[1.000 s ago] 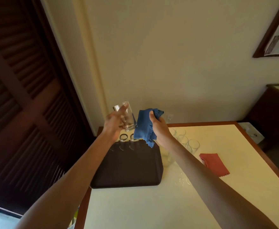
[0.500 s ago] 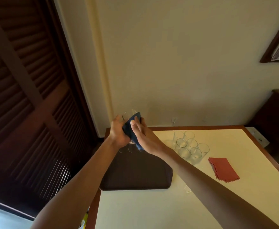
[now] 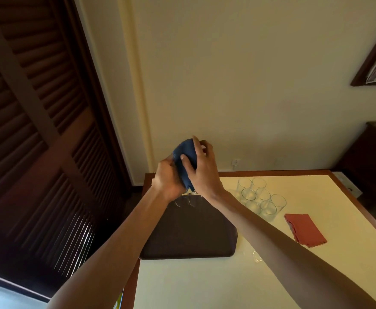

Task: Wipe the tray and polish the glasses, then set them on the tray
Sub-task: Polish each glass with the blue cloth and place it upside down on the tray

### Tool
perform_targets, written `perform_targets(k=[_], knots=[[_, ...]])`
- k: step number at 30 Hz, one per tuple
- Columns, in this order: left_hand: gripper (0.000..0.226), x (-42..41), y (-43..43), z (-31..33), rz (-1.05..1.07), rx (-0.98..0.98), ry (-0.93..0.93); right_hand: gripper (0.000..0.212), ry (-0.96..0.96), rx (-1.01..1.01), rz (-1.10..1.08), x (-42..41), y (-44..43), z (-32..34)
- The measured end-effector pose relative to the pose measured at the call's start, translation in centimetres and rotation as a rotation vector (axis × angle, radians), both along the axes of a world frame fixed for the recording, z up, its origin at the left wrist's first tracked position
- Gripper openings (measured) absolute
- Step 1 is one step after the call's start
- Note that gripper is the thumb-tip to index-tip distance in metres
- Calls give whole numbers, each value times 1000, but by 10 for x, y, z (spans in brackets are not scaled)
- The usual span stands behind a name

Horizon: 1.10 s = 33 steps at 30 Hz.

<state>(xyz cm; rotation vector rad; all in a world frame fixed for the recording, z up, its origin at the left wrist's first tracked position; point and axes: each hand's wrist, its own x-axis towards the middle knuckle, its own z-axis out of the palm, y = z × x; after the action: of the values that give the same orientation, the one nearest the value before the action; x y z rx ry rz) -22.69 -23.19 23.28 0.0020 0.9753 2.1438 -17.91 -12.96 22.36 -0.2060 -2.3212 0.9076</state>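
Blue cloth (image 3: 185, 157) between left hand (image 3: 168, 181) and right hand (image 3: 204, 172)

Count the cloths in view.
2. A dark blue cloth is held between the left hand and right hand; a red cloth lies on the cream table, beside the clear glasses.

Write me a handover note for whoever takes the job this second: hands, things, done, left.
Left hand grips a glass hidden inside the blue cloth; right hand clasps the cloth round it.
Tray holds two glasses at its far end.
Cluster of glasses stands on the table right of the tray, red cloth beyond.
Left: finish this glass, set it down, then the cluster. Whether the tray was wiped cannot be told.
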Motion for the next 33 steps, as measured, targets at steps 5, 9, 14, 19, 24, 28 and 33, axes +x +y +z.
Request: perform_targets(k=[5, 9, 14, 19, 24, 28, 33], knots=[[49, 0, 3, 7, 20, -15, 30, 53, -53, -152, -17, -13, -4, 11], [40, -3, 7, 9, 87, -60, 70, 51, -127, -550, -54, -24, 0, 17], [52, -8, 8, 20, 131, -196, 111, 66, -300, -708, -28, -23, -9, 14], [44, -16, 9, 24, 172, -323, 127, 32, -98, -364, -15, -10, -29, 2], [45, -8, 11, 21, 136, -414, 174, 52, -117, -570, -97, -36, -12, 12], [86, -26, 17, 2, 159, -497, 202, 61, -169, -1123, -42, -44, -10, 20], [88, -19, 6, 27, 162, -540, 162, 58, -323, -951, -23, -27, -26, 8]])
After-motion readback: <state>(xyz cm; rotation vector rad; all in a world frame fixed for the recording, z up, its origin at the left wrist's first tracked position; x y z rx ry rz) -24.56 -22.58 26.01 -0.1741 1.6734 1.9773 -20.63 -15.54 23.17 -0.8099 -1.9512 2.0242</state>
